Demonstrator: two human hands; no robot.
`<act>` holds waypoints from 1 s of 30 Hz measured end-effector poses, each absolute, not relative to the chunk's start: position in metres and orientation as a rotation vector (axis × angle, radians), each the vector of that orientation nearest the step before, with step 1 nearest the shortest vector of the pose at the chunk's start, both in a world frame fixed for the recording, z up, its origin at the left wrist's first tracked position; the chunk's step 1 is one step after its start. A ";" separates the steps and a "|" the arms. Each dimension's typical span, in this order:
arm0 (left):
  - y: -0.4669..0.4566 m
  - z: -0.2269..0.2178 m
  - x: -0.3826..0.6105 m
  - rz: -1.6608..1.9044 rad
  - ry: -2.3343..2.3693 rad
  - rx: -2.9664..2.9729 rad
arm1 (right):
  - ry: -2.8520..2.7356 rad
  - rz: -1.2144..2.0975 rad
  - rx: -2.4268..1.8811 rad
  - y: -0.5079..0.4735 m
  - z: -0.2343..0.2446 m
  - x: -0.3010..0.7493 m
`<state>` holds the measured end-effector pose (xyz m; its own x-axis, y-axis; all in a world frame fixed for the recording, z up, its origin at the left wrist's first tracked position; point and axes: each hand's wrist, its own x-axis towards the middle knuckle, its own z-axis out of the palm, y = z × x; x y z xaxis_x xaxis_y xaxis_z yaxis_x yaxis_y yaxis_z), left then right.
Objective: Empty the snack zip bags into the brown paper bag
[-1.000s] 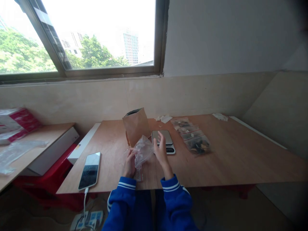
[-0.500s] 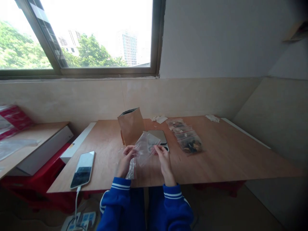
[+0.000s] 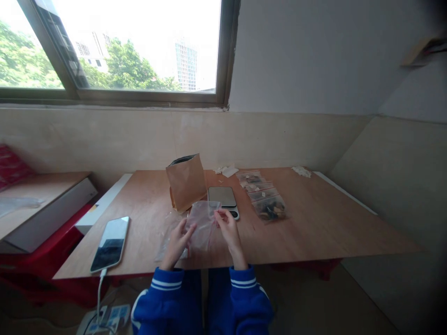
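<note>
Both my hands hold a small clear plastic bag [image 3: 201,218] just above the wooden table [image 3: 314,223]. My left hand [image 3: 178,242] pinches its left edge and my right hand [image 3: 226,225] pinches its upper right corner. The bag looks flat, with nothing visible inside. Beneath my left hand lies a small stack of similar clear bags [image 3: 167,245]. Right behind the held bag stand a brown paper bag [image 3: 186,182], open at the top, and a small digital scale [image 3: 223,199].
A row of filled zip bags [image 3: 263,197] lies right of the scale. A phone [image 3: 110,243] on a cable lies at the table's left front. Paper scraps [image 3: 226,170] sit by the wall. A lower side table [image 3: 42,200] stands left.
My right hand came down from open in the air and took the bag's corner. The bag went from crumpled and raised to spread flat and lower. The view shifted slightly.
</note>
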<state>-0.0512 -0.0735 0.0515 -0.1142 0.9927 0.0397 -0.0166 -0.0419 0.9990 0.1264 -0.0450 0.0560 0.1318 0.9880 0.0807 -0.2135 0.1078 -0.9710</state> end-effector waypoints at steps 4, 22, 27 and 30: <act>-0.075 0.053 -0.040 1.519 1.359 1.132 | -1.308 1.616 -0.906 -0.060 0.060 0.117; -0.087 0.067 -0.108 1.443 1.713 1.200 | -1.358 0.477 -1.328 -0.040 0.020 0.202; -0.085 0.059 -0.117 1.330 1.778 1.194 | -1.356 -0.007 -1.836 -0.045 -0.015 0.245; -0.085 0.054 -0.115 1.258 1.822 1.224 | -1.385 -0.043 -2.073 -0.051 -0.023 0.250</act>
<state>-0.1154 -0.0846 0.0537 -0.3931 0.9192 0.0241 0.3485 0.1247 0.9290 0.2496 -0.0511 -0.0229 0.4447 0.8197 0.3610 0.8404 -0.2424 -0.4848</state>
